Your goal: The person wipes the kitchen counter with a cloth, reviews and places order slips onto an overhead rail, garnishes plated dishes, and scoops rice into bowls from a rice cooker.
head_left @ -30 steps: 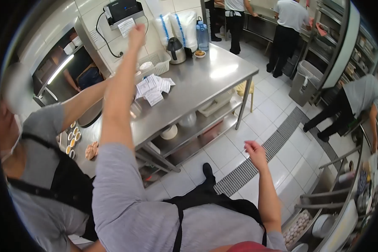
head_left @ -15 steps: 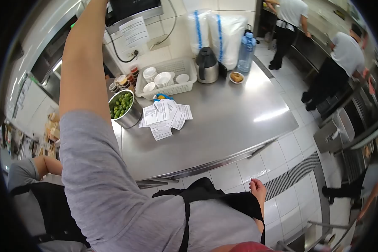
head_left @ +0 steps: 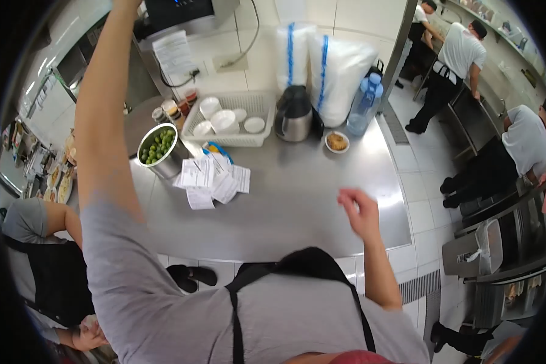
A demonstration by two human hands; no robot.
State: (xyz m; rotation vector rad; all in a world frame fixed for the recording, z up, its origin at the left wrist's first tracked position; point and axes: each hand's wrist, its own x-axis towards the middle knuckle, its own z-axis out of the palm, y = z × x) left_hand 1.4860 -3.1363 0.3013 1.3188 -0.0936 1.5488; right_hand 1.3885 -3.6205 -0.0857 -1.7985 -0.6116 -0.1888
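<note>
My left arm reaches up past the dark wall device [head_left: 173, 12]. Only the base of my left hand [head_left: 128, 4] shows at the top edge; its fingers are cut off. My right hand [head_left: 360, 212] hovers over the right part of the steel table [head_left: 285, 209], loosely bent, with a gap between thumb and fingers and nothing held. Printed slips [head_left: 215, 180] lie in a loose pile on the table. Beside them stands a metal pot [head_left: 175, 159] of small green fruits [head_left: 158, 147]. A pale basket [head_left: 230, 136] holds white bowls [head_left: 225, 122].
At the table's back are a steel jug [head_left: 293, 118], plastic-wrapped bags [head_left: 340, 82], a blue bottle [head_left: 365, 108] and a small food bowl [head_left: 337, 142]. A person [head_left: 57, 267] in a dark apron is at lower left. Several people work at right, near a grey bin [head_left: 467, 255].
The view has swung onto the table, now closer. My left hand has gone from the slip by the wall device to the top edge. My right hand has come from above the floor to over the table.
</note>
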